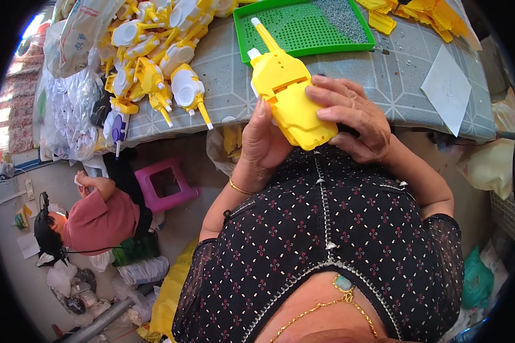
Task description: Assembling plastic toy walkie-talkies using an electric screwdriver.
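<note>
In front of my chest I hold a yellow plastic toy walkie-talkie (292,97), its white-tipped antenna pointing away to the upper left. My left hand (262,137) is closed around its left side, with the thumb up along the edge. The fingers of my right hand (355,117) press on the yellow panel at its right and lower part. A slot crosses the body above this panel. The side turned down is hidden. Just beyond it is a green perforated tray (294,48) with many small grey screws (340,20) in its right part.
Similar yellow toys with white round faces (186,86) are heaped at the table's left. A clear bag of white pieces (71,108) hangs beside them. Yellow plastic parts (435,17) and a white sheet (447,88) lie right. Another person (100,220) sits lower left near a pink stool (166,186).
</note>
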### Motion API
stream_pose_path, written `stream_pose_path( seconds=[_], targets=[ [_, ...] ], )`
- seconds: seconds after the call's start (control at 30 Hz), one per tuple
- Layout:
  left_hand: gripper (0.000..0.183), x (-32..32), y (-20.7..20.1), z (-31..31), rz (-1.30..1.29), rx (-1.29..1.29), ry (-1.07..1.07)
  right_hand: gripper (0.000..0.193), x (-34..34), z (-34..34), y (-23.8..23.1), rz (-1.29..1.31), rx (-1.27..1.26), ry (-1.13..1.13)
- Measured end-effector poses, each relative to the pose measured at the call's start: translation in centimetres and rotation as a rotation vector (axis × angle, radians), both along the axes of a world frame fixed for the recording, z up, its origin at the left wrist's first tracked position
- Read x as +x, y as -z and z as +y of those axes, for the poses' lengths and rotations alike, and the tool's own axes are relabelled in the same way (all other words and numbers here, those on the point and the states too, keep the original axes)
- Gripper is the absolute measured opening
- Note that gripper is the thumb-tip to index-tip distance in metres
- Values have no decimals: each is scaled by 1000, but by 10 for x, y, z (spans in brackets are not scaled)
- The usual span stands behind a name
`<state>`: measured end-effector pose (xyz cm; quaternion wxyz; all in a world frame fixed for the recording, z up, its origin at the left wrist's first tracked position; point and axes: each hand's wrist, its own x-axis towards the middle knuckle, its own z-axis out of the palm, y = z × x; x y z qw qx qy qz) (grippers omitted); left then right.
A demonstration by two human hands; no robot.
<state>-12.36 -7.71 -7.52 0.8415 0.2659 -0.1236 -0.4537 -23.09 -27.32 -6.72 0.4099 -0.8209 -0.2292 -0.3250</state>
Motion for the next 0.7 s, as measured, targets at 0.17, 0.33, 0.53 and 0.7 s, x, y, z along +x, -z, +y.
stream_pose_path(
  seconds=[0.17,0.33,0.53,0.7],
  targets=[
    [82,-3,-4,-1,-11,17,4,46,6,3,2,-44,59,3],
    [83,-2,-6,-4,-137,-37,22,46,7,-6,0,20,-100,55],
    [69,4,-4,-17,-89,10,-88,59,11,-3,-20,95,-223,245],
    [58,0,0,-15,-116,147,-197,59,17,6,-3,189,-84,349]
  ],
)
